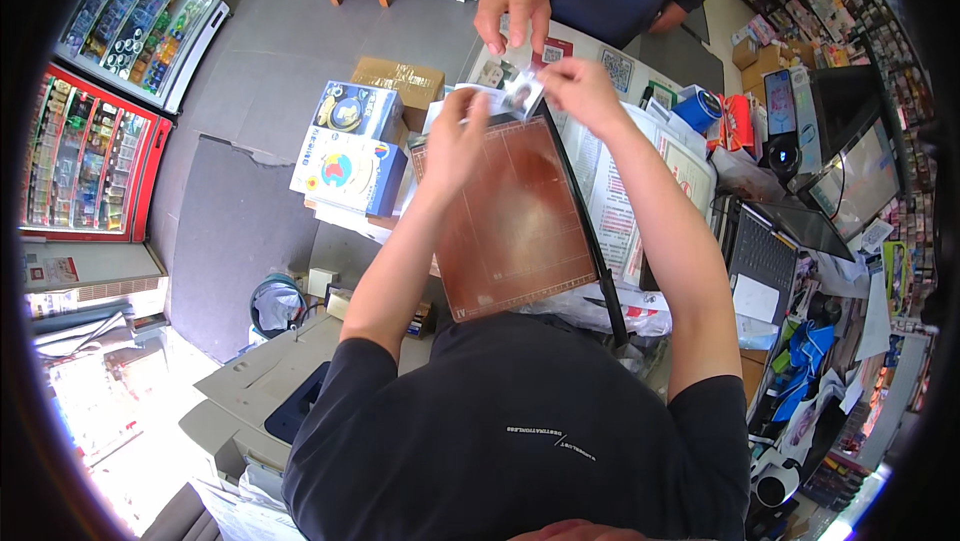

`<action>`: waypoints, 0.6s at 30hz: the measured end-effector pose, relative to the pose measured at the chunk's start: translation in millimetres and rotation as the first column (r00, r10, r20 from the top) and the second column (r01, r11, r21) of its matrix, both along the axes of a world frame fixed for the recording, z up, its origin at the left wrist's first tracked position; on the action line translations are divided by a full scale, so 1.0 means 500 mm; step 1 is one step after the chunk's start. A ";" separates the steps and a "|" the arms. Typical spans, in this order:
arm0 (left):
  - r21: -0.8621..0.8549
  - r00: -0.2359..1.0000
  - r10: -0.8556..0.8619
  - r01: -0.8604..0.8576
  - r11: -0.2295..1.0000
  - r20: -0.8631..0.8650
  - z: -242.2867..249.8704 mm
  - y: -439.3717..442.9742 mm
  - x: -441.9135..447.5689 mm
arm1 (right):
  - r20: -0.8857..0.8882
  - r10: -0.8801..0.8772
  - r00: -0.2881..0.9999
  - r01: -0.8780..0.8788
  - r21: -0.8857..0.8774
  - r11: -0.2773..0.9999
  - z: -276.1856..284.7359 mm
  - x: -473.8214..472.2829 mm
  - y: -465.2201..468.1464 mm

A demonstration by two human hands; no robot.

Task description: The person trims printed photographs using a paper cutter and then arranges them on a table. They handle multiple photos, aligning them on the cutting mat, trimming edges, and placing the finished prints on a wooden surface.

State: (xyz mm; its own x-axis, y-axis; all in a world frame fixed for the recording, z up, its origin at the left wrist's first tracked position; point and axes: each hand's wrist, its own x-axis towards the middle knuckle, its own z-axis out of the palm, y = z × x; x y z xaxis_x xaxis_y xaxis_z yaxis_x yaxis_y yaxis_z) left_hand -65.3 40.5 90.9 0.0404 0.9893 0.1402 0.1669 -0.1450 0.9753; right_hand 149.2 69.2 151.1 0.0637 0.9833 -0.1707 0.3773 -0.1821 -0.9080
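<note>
Beyond the top edge of a brown guillotine paper trimmer (pixel 517 218), both my hands work at small photo prints. My right hand (pixel 581 94) pinches the edge of a portrait photo print (pixel 523 96). My left hand (pixel 459 132) is over a white paper slip (pixel 487 96) beside the print; its fingertips are blurred, and whether they grip the slip cannot be told. Across the counter another person's hand (pixel 515 12) reaches down, fingers touching or just above a clear plastic piece near the print. The trimmer's black blade arm (pixel 592 241) lies along its right side.
Boxes with printed pictures (pixel 349 173) and a cardboard box (pixel 397 83) stand at left. Printed sheets (pixel 611 196), a blue tin (pixel 697 109) and an open laptop (pixel 761 248) are at right. A beige printer (pixel 262 383) is at lower left, near a waste bin (pixel 276 306).
</note>
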 end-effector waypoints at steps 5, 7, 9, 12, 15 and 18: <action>-0.320 0.838 -0.091 -0.103 0.942 -0.538 -0.072 -0.129 -0.192 | -0.080 -0.305 0.949 0.310 0.050 0.950 0.025 0.036 0.086; -0.587 0.668 -0.434 -0.006 0.809 -0.605 -0.111 -0.194 -0.237 | -0.161 -0.294 0.942 0.308 0.069 0.949 0.023 0.042 0.106; -0.845 0.906 -0.398 0.096 0.526 -0.144 -0.149 -0.255 -0.237 | -0.177 -0.292 0.940 0.308 0.067 0.949 0.024 0.044 0.125; -0.823 0.964 -0.266 0.157 0.547 0.007 -0.177 -0.304 -0.215 | -0.255 -0.291 0.922 0.309 0.033 0.950 0.040 0.044 0.136; -0.757 0.967 -0.239 0.091 0.647 -0.088 -0.162 -0.308 -0.198 | -0.233 -0.259 0.937 0.287 0.092 0.954 0.072 0.057 0.100; -0.798 0.979 -0.073 0.199 0.569 0.192 -0.106 -0.298 -0.188 | -0.225 -0.083 0.971 0.108 0.103 0.989 0.103 0.095 -0.010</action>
State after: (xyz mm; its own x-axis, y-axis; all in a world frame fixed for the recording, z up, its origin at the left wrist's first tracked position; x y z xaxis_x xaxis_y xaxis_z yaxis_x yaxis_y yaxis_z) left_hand -159.1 -108.4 37.8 0.2289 0.6749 -0.7015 0.0847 0.7041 0.7050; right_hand 196.6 64.2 202.8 0.1315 0.9882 -0.0788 0.1525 -0.0987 -0.9834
